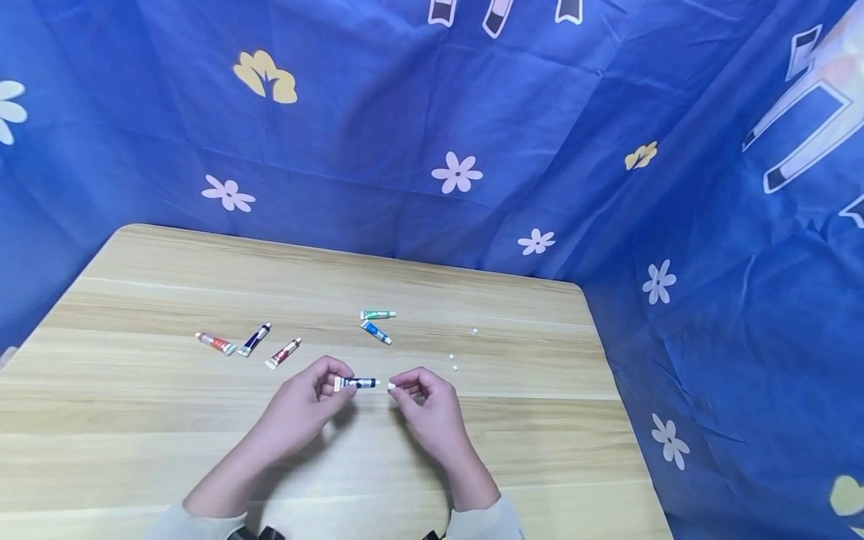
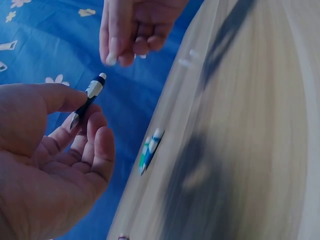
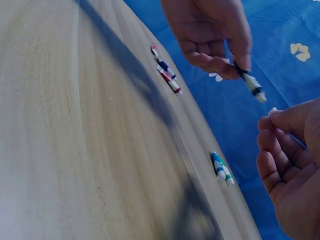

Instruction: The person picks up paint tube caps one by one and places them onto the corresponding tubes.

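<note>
Two at once: pinching a dark tube (image 1: 359, 382) near its flat end in the left hand (image 1: 304, 405), a white cap (image 1: 391, 385) in the right hand (image 1: 432, 414), above the table (image 1: 553, 442), between left and right edges. Probably light, soft, easily squeezed; grip the tube gently near its neck.

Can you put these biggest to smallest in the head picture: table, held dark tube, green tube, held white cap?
1. Table
2. Dark tube and green tube: unsure, since the dark one is partly covered and seems nearer the camera
3. White cap
</note>
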The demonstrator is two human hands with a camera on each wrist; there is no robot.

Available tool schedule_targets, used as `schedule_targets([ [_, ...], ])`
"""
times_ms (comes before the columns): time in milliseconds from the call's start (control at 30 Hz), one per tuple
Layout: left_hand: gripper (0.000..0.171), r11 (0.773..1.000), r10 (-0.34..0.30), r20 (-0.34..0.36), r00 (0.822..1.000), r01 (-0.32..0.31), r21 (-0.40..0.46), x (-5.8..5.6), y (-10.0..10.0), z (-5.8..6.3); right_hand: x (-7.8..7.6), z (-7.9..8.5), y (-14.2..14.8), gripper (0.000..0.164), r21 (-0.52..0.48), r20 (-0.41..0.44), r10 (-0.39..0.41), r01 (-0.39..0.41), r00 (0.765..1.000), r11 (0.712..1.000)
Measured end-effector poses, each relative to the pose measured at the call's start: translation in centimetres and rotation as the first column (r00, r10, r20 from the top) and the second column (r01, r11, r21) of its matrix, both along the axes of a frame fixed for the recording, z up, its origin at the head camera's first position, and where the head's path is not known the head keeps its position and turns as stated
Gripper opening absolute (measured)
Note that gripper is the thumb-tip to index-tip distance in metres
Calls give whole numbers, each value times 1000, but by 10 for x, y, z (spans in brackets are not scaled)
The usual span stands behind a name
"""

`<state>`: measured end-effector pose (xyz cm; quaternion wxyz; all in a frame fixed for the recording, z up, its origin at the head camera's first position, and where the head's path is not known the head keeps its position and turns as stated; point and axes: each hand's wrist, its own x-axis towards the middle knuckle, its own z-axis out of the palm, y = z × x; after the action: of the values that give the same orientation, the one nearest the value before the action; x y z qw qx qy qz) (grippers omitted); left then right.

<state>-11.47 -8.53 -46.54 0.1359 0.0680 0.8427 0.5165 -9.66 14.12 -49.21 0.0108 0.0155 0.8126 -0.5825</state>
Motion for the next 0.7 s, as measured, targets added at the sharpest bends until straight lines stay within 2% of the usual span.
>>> schedule_targets([
  [200, 20, 999, -20, 26, 999, 19, 30, 1, 9, -4, 0, -1, -1, 11, -26, 3, -4, 4, 1000, 1000],
  [433, 23, 998, -21, 51, 998, 18, 56, 1, 9, -9, 1, -2, -3, 11, -48, 38, 14, -13, 999, 999],
  [700, 24, 997, -19, 75, 997, 14, 73, 1, 9, -5, 1, -3, -3, 10, -69, 59, 28, -24, 998, 997],
])
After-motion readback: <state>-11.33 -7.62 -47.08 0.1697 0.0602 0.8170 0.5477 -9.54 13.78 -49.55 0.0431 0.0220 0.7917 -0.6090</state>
